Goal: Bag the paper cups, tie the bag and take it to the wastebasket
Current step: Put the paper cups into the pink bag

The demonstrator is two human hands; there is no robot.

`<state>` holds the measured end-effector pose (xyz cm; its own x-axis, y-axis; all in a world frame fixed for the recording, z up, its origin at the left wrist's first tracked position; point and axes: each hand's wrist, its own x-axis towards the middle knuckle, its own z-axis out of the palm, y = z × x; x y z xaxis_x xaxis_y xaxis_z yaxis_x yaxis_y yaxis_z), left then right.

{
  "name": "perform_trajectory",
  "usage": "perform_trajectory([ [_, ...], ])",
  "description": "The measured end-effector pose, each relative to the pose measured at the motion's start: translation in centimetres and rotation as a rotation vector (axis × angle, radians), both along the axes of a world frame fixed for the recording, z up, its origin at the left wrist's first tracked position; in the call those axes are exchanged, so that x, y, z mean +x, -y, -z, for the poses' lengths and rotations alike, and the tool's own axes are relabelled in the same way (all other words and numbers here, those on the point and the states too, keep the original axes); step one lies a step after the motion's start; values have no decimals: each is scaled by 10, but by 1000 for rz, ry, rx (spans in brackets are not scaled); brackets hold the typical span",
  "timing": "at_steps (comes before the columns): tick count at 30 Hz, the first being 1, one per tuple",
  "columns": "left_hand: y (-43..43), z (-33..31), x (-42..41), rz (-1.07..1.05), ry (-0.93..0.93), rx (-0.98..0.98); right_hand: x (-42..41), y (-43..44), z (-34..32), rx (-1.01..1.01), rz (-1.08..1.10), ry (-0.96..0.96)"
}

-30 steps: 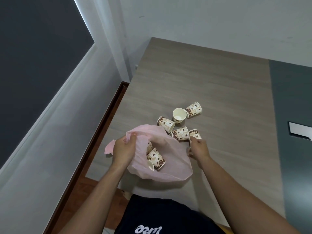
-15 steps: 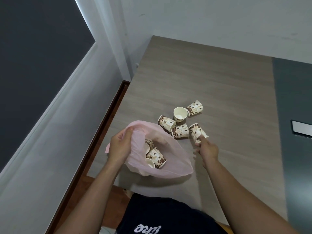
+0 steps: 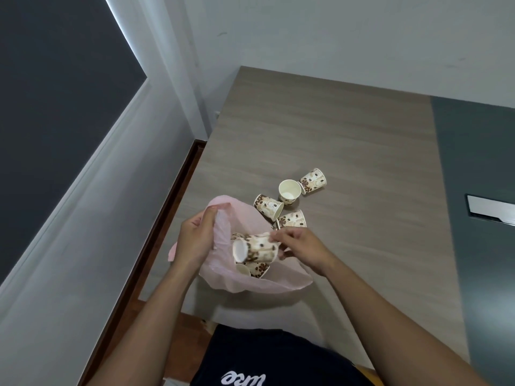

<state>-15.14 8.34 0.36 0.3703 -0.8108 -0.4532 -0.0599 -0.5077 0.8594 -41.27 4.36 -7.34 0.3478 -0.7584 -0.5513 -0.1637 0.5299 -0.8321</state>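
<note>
Soft, even indoor light, fairly dim and cool. A bright strip glows along the window edge (image 3: 122, 32) at far left. The pink bag (image 3: 250, 282) casts a faint shadow on the table (image 3: 334, 135). The held cup (image 3: 255, 247) is motion-blurred. Wide-angle distortion bends the edges.

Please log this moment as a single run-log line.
left hand: holding pink bag open | right hand: putting paper cup in | four cups left on table

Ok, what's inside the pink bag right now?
The pink bag shows at least two paper cups inside, below the cup the right hand holds at its mouth. Deeper contents are hidden.
</note>
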Motion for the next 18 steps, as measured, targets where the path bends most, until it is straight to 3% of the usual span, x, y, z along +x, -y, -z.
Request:
perform_trajectory([
  [7, -2, -10, 0, 181, -21, 49, 69, -10, -7, -112, -153, -11],
  [13, -4, -24, 0, 186, -275, 127, 101, -2, -6, -174, -342, -177],
  [18, -4, -21, 10, 192, -397, 164, 102, -2, -2, -110, -357, -247],
])
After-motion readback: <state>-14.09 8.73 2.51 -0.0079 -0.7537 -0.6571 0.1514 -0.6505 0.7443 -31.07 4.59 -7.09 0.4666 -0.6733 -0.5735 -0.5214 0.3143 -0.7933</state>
